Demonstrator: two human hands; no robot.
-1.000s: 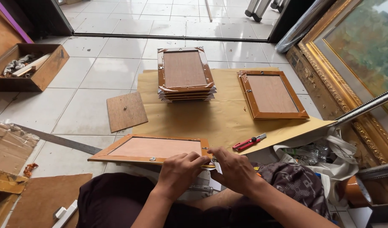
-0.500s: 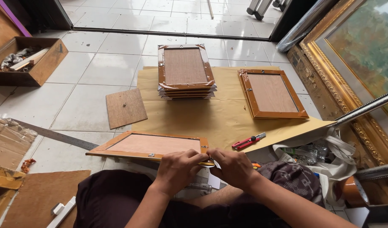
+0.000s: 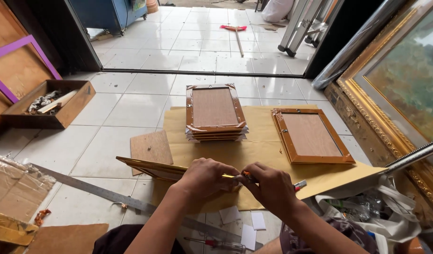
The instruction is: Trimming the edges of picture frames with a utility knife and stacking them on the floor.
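Small wooden picture frame (image 3: 150,168), orange-brown, gold-edged: tilted steeper than a moment before, raised on edge over the tan paper sheet (image 3: 258,150) on the tiled floor; left hand (image 3: 204,178) with fingers clamped on its near corner; right hand (image 3: 268,184), fingers closed on an orange-handled tool, touching that corner; stack of similar frames (image 3: 215,113) beyond the fingers.

The one camera sits on my head, looking down and forward over my hands (image 3: 240,181) (close in, low in frame) across the tiled floor (image 3: 127,108) toward what seems an open doorway.
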